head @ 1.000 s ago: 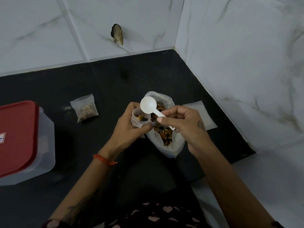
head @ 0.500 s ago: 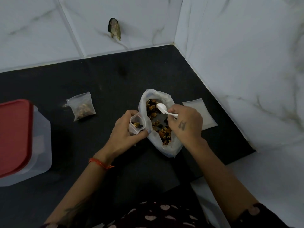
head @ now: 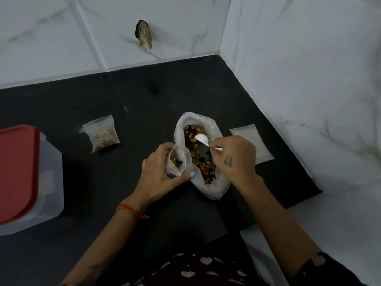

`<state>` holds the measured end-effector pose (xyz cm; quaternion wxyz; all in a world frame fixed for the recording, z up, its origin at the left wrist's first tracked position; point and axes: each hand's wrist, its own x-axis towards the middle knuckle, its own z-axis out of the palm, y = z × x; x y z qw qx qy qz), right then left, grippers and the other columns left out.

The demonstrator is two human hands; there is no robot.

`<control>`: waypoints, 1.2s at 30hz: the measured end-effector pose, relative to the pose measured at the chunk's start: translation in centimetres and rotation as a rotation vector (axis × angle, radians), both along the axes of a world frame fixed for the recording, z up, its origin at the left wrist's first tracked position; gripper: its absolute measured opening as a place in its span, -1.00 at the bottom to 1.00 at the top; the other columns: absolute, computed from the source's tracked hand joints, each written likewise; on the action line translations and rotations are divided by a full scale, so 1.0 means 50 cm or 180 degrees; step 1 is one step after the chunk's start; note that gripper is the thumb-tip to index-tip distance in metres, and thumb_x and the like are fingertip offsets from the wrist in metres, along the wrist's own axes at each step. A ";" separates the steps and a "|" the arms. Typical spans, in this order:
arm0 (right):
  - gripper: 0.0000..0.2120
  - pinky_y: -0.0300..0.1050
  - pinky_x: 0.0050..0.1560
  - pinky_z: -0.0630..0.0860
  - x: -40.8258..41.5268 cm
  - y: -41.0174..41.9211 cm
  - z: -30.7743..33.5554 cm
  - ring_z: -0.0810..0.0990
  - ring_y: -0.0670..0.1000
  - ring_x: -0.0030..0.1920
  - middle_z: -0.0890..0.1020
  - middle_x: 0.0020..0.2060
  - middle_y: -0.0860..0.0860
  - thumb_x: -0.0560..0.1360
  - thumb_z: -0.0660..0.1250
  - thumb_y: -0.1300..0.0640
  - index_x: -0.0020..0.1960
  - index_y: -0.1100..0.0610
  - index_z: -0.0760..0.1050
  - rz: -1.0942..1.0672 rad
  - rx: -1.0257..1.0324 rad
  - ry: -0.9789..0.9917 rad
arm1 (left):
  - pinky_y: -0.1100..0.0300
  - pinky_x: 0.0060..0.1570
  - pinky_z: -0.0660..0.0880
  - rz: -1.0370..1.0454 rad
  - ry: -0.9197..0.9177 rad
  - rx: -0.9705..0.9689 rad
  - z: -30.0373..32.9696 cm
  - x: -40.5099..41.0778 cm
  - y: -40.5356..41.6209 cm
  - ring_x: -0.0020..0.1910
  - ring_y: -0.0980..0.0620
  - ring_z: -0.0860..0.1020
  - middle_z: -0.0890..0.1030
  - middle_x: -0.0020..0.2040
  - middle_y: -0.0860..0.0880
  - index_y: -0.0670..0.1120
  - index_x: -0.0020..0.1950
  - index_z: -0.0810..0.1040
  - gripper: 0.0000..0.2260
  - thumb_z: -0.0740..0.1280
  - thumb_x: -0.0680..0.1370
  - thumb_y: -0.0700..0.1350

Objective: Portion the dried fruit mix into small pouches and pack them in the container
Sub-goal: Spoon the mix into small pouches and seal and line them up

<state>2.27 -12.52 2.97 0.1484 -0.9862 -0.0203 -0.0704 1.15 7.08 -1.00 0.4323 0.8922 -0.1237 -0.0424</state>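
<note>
The left hand [head: 158, 172] grasps the small, limp pouch [head: 175, 164] beside the big bag [head: 203, 153] on the surface, best pinched at its rim, while the right hand [head: 235, 157] pinches the light spoon [head: 203, 139] in the fruit.

spoon [head: 201, 138] in fruit bag [head: 208, 188], pouch [head: 176, 162] held

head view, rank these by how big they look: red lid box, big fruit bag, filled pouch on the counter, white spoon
1. Red lid box, though partly cut off and nearer the camera.
2. Big fruit bag.
3. Filled pouch.
4. White spoon, its handle partly hidden by the right hand.
</note>
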 end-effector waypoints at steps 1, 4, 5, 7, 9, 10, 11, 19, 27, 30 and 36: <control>-0.83 -0.19 -0.14 0.48 -0.003 -0.001 0.004 0.57 -0.05 -0.14 0.66 -0.16 -0.02 0.51 0.32 0.07 0.06 0.02 0.62 -0.0114 0.0049 -0.0030 | 0.05 0.25 0.32 -0.0018 0.0007 0.0002 0.002 -0.003 -0.001 0.15 0.14 0.43 0.40 0.14 0.18 0.19 0.23 0.19 -0.35 0.25 0.25 0.44; -0.80 -0.22 -0.13 0.47 -0.008 0.006 0.002 0.60 -0.04 -0.11 0.67 -0.11 0.00 0.52 0.30 0.06 0.11 0.04 0.60 -0.0199 0.0009 0.0069 | 0.19 0.23 0.14 -0.0073 0.0035 -0.0033 0.005 -0.011 -0.002 0.15 0.23 0.38 0.36 0.12 0.26 0.17 0.25 0.18 -0.38 0.19 0.29 0.42; -0.78 -0.22 -0.11 0.47 -0.009 0.011 -0.001 0.60 -0.04 -0.09 0.67 -0.09 0.00 0.53 0.28 0.05 0.13 0.04 0.59 -0.0184 -0.0040 0.0131 | 0.19 0.23 0.13 -0.0081 0.0038 -0.0054 0.006 -0.013 -0.002 0.13 0.26 0.37 0.35 0.12 0.29 0.17 0.25 0.18 -0.39 0.18 0.30 0.41; -0.77 -0.19 -0.08 0.51 -0.007 0.022 -0.008 0.60 -0.03 -0.08 0.67 -0.08 0.00 0.54 0.26 0.04 0.14 0.03 0.58 -0.0169 -0.0054 0.0252 | 0.17 0.24 0.14 -0.0091 0.0071 -0.0099 0.004 -0.016 0.001 0.10 0.38 0.34 0.34 0.11 0.34 0.17 0.25 0.18 -0.41 0.18 0.32 0.39; -0.79 -0.18 -0.09 0.53 -0.004 0.029 -0.009 0.60 -0.04 -0.11 0.67 -0.11 0.00 0.53 0.27 0.04 0.12 0.02 0.59 -0.0185 0.0037 0.0371 | 0.19 0.25 0.15 -0.0113 0.0109 -0.0120 0.002 -0.017 0.001 0.10 0.48 0.30 0.32 0.10 0.38 0.17 0.25 0.18 -0.42 0.18 0.32 0.38; -0.81 -0.20 -0.12 0.51 -0.002 0.030 -0.007 0.60 -0.05 -0.13 0.67 -0.12 -0.02 0.52 0.30 0.04 0.09 0.02 0.60 -0.0213 0.0137 0.0391 | 0.21 0.24 0.14 -0.0130 0.0125 -0.0113 0.002 -0.018 0.001 0.09 0.52 0.28 0.31 0.10 0.38 0.17 0.25 0.18 -0.43 0.17 0.33 0.37; -0.82 -0.22 -0.15 0.50 -0.001 0.028 -0.002 0.60 -0.06 -0.14 0.68 -0.14 -0.03 0.51 0.32 0.05 0.07 0.01 0.62 -0.0249 0.0255 0.0356 | 0.23 0.23 0.13 -0.0146 0.0136 -0.0090 0.002 -0.018 0.000 0.09 0.54 0.26 0.31 0.10 0.39 0.17 0.26 0.17 -0.42 0.16 0.33 0.37; -0.79 -0.17 -0.11 0.52 0.017 0.043 -0.010 0.60 -0.02 -0.14 0.66 -0.15 0.01 0.56 0.23 0.05 0.08 0.06 0.59 -0.0151 -0.0026 0.0156 | 0.20 0.15 0.13 -0.0223 0.0178 0.0070 0.013 -0.022 -0.003 0.02 0.67 0.15 0.24 0.06 0.41 0.18 0.24 0.11 -0.43 0.13 0.31 0.36; -0.84 -0.26 -0.18 0.45 0.032 0.036 -0.002 0.59 -0.12 -0.16 0.68 -0.15 -0.08 0.50 0.35 0.05 0.06 0.00 0.63 -0.0344 0.0554 0.0466 | 0.43 0.12 0.09 -0.0219 0.0167 0.0114 0.013 -0.019 0.001 0.05 0.64 0.17 0.25 0.08 0.43 0.24 0.24 0.10 -0.46 0.14 0.32 0.36; -0.85 -0.29 -0.22 0.38 0.029 0.037 -0.008 0.57 -0.13 -0.18 0.67 -0.16 -0.08 0.51 0.34 0.05 0.05 -0.01 0.62 -0.0345 0.0397 0.0446 | 0.45 0.14 0.05 -0.0237 0.0158 0.0074 0.012 -0.019 0.001 0.08 0.63 0.18 0.26 0.09 0.43 0.22 0.26 0.11 -0.45 0.14 0.33 0.35; -0.87 -0.24 -0.14 0.45 0.046 0.041 0.004 0.60 -0.09 -0.12 0.67 -0.14 -0.10 0.48 0.37 0.05 0.01 -0.01 0.64 -0.0391 0.0816 0.0846 | 0.35 0.13 0.11 -0.0258 0.0200 0.0073 0.016 -0.014 -0.001 0.06 0.67 0.15 0.24 0.07 0.43 0.23 0.24 0.09 -0.45 0.12 0.32 0.36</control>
